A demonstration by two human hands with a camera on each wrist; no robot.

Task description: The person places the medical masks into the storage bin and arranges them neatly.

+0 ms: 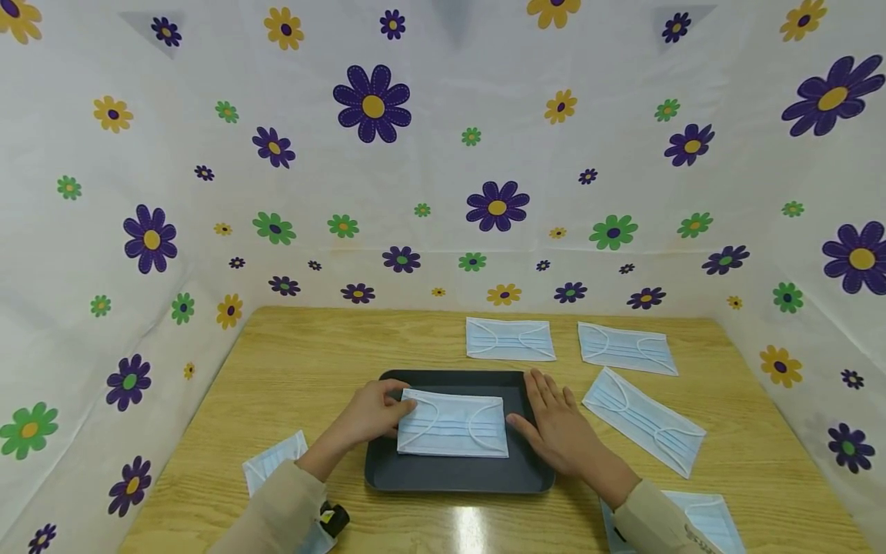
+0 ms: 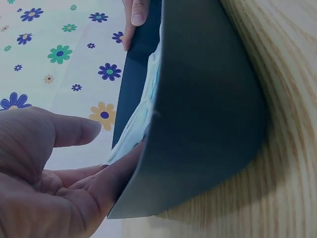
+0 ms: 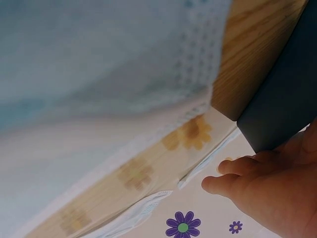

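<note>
A dark grey tray (image 1: 457,481) sits on the wooden table, with a light blue face mask (image 1: 453,423) lying in it, ear loops upward. Layered edges of masks (image 2: 141,116) show above the tray wall in the left wrist view. My left hand (image 1: 370,415) is at the tray's left side, its fingers touching the mask's left end. Its thumb (image 2: 77,131) stands apart from the fingers, above the mask. My right hand (image 1: 561,427) rests on the tray's right rim, fingers extended; in the right wrist view its fingers (image 3: 233,183) are beside the tray wall.
Two masks lie at the back, one left (image 1: 511,339) and one right (image 1: 626,348). Another mask (image 1: 647,419) slants right of the tray. More masks are partly under the right sleeve (image 1: 709,515) and left forearm (image 1: 273,462). Flower-printed cloth (image 1: 443,154) encloses the table.
</note>
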